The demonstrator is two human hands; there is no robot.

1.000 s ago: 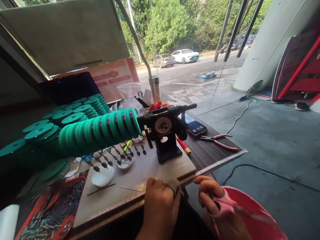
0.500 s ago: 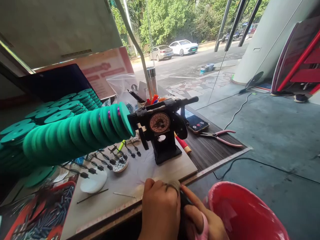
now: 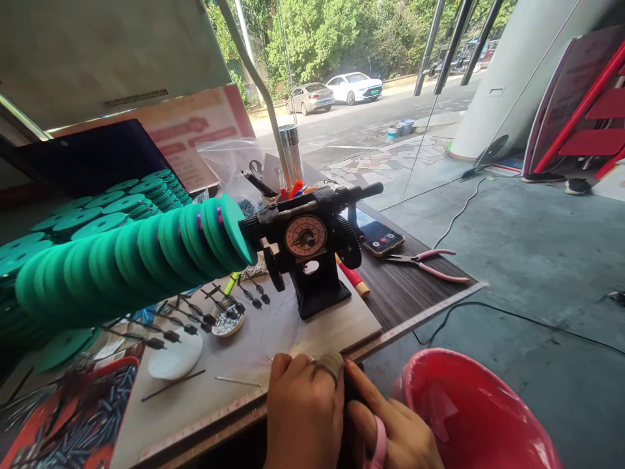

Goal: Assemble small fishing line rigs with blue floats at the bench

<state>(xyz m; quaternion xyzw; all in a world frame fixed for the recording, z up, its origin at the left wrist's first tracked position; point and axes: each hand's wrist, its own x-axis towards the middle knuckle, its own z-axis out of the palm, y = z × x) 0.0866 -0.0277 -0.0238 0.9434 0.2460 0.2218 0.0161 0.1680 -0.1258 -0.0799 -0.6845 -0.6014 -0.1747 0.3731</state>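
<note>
Its loop seemingly hooked for control, a pink handle [image 3: 380, 444] sits gripped by the right hand [image 3: 409, 431] beside the curled left hand [image 3: 306, 398], grip hidden, at the board's [image 3: 229, 358] near edge, beads [image 3: 227, 321] farther left, apparently within reach.

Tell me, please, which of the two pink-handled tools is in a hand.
The one whose pink loop shows in the right hand; the pliers instead lie untouched on the dark tabletop, beside the phone.

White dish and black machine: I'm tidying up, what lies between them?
In the head view, a bowl of pale beads lies between the white dish and the black machine; dark fittings show there too.
</note>
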